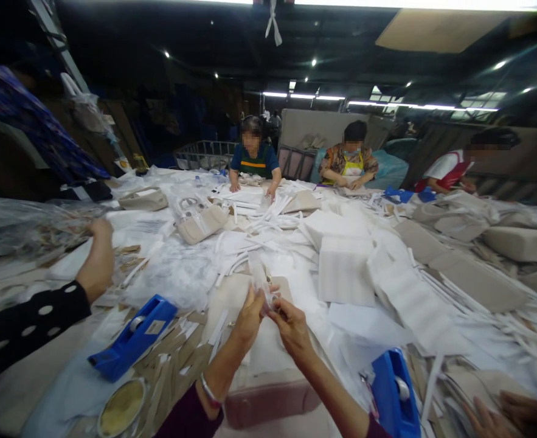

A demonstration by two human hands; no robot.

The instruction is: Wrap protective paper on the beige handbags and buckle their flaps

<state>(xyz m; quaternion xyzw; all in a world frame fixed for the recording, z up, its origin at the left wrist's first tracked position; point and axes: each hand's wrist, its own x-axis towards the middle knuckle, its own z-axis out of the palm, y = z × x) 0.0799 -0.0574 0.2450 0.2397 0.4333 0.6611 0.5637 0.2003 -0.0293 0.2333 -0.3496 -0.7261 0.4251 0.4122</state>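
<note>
Near the middle of the table, my left hand [250,315] and my right hand [292,323] meet around a small translucent plastic piece [259,275]. Fingers of both hands are closed on its lower end, and its upper part sticks up past them. Below the hands lies a beige bag [272,398], its lower edge looking pinkish. A small gold-coloured metal part shows just behind the fingers. The exact fold or shape of the plastic inside the grip is hidden.
Blue tape dispensers stand at left [134,334] and right [394,392], with a round tin [123,406] by the left one. White foam sheets [346,267] are stacked right of centre. Other people's hands work at the left and lower right edges; three people sit across the table.
</note>
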